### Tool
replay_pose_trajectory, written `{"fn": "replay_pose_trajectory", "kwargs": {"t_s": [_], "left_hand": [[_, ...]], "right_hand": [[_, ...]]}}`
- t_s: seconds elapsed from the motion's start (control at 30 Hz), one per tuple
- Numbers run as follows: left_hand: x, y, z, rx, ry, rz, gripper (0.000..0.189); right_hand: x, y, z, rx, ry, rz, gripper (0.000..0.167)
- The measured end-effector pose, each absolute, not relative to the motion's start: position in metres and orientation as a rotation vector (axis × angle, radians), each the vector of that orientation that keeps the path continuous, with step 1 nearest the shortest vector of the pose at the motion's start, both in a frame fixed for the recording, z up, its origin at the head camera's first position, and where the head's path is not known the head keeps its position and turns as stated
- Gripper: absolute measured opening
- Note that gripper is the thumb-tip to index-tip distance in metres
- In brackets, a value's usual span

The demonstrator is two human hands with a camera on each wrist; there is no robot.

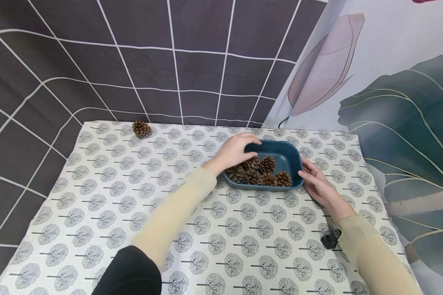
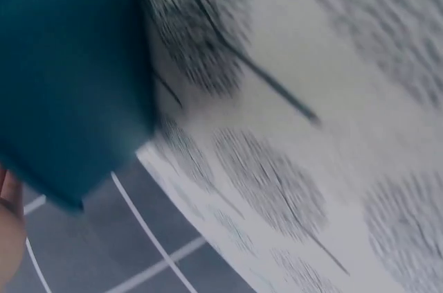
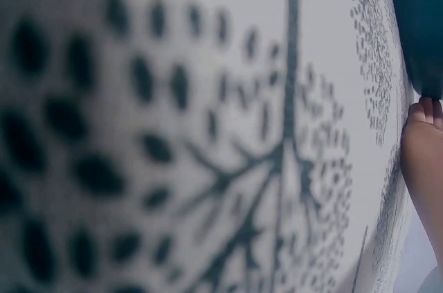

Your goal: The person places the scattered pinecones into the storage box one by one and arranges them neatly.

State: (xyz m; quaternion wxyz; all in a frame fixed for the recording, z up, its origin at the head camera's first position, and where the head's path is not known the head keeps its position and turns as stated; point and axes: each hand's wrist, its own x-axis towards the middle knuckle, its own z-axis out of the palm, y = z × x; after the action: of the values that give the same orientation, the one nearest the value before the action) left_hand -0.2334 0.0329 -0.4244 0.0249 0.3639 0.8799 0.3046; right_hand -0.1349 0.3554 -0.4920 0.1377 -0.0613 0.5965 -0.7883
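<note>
A dark teal plastic basin [image 1: 291,159] sits toward the back right of the table, with several brown pine cones [image 1: 267,164] gathered in its left and front part. My left hand [image 1: 236,151] grips the basin's back left corner, its thumb over the inside and its forefinger along the back rim. At the opposite end, my right hand [image 1: 315,182] holds the right wall, thumb at the rim and fingers on the outside. The left wrist view has the basin's outer wall [image 2: 69,85] close up; in the right wrist view, fingertips meet the basin [image 3: 422,30].
One more pine cone [image 1: 141,128] lies near the table's back left edge. A tree-print cloth [image 1: 133,196] covers the table. Behind and to the left hangs dark gridded fabric [image 1: 140,61]. A small black device [image 1: 331,239] is by the right wrist.
</note>
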Motion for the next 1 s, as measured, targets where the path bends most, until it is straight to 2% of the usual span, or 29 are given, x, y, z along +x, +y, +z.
{"fn": "replay_pose_trajectory", "kwargs": {"t_s": [0.2,0.4,0.6,0.87,1.0], "left_hand": [[-0.241,-0.003,-0.421,1.065,2.791,1.03,0.04],[-0.249,-0.044,-0.417,0.875,2.846,1.129,0.039],[-0.256,-0.084,-0.413,0.766,2.905,1.184,0.039],[-0.262,-0.132,-0.412,0.667,3.012,1.174,0.039],[-0.26,-0.155,-0.409,0.583,3.069,1.164,0.037]], "right_hand": [[-0.135,0.356,-0.493,-0.188,1.735,-2.271,0.055],[-0.135,0.357,-0.493,-0.19,1.737,-2.269,0.059],[-0.134,0.359,-0.493,-0.188,1.753,-2.267,0.056],[-0.134,0.357,-0.493,-0.161,1.773,-2.248,0.065],[-0.135,0.355,-0.492,-0.167,1.759,-2.256,0.063]]}}
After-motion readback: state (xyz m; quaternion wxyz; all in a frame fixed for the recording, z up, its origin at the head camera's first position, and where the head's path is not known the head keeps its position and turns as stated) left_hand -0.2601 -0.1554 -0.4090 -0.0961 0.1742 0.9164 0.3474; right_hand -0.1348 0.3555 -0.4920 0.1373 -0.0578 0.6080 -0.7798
